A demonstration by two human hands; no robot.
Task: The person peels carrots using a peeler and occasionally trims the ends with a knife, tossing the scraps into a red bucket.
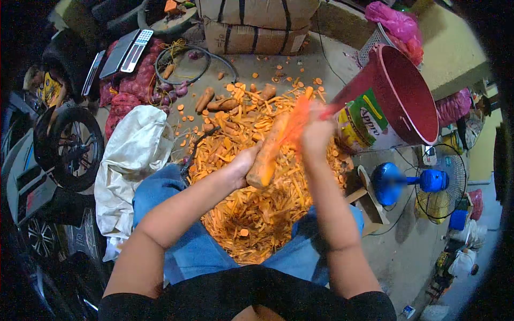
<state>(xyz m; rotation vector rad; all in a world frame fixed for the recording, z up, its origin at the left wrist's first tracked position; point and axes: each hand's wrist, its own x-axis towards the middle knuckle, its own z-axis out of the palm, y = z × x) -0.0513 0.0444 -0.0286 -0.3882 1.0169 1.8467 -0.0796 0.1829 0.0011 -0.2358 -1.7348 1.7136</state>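
Observation:
My left hand (245, 167) is wrapped round the lower side of a thick carrot (264, 165), which slants up and to the right above the pile. Bright orange flesh shows on part of it; the near end still looks brown. My right hand (317, 135) is closed on a red peeler (294, 127), smeared by motion, at the carrot's upper right side. Below both hands spreads a heap of carrot peelings (230, 200) between my knees. Several brown, unpeeled carrots (222, 104) lie at the heap's far edge, among small round carrot slices.
A red bucket (364, 85) tilts at the right, close to my right hand. Farther right stands a blue fan (433, 181). At the left are a white sack (131, 155), net bags of onions (140, 80) and a motorcycle wheel (75, 150). Strapped cartons (257, 37) stand behind.

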